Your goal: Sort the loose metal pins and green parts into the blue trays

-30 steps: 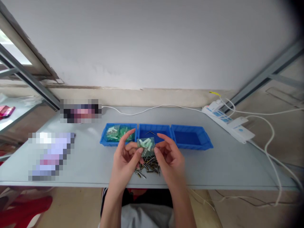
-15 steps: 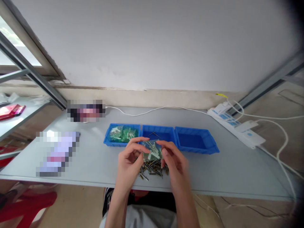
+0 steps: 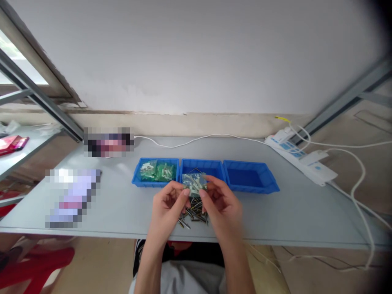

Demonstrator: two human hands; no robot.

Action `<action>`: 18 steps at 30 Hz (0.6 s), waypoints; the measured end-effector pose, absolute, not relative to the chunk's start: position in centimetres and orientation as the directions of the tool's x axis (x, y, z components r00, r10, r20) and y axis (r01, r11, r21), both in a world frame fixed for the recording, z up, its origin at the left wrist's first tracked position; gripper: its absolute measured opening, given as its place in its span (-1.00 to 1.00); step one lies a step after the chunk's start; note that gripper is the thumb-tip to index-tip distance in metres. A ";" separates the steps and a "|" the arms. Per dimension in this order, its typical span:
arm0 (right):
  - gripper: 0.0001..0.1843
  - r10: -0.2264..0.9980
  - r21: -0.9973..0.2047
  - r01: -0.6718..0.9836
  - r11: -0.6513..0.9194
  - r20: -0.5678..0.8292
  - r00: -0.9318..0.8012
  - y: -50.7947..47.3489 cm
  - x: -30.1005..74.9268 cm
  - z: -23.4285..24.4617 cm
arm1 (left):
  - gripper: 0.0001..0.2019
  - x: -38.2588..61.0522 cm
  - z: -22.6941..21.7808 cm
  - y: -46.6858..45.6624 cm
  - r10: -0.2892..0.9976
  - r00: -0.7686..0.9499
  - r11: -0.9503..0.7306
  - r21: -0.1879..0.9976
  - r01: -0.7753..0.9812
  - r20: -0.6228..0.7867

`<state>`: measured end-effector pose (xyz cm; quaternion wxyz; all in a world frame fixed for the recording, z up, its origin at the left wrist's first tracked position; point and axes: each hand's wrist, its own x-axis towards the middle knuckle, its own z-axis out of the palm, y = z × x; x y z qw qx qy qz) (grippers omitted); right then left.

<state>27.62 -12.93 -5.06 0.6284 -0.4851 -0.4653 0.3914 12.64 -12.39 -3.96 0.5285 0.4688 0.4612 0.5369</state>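
Note:
Between both hands is a small clear plastic bag [image 3: 194, 183] with screws and pale plugs inside. My left hand [image 3: 169, 203] pinches its lower left side, thumb on top. At the right side, my right hand [image 3: 219, 201] grips it with the thumb over the lower corner. Beneath the hands lies a pile of loose metal screws [image 3: 196, 213], partly hidden by the fingers. Behind the bag stands the middle blue tray [image 3: 214, 165], holding a couple of screws. The left blue tray [image 3: 137, 182] contains similar filled bags [image 3: 165, 171], greenish at the bottom.
A third blue tray [image 3: 251, 176] stands at the right. A white power strip [image 3: 301, 159] with cables lies at the table's right side. Two blurred-out items, one purple [image 3: 75, 198] and one dark and pink [image 3: 108, 145], rest on the left of the grey table [image 3: 275, 220].
The bag has tilted and turned in my hands. Both thumbs have moved onto its near lower edge, and the fingers have curled behind it. The view has shifted slightly.

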 end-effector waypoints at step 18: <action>-0.76 0.950 -0.956 0.082 0.280 0.289 0.118 -13.2 29.8 -4.6 | -0.69 11.9 -4.1 -12.2 0.996 -0.070 -0.068 0.993 -0.093 0.062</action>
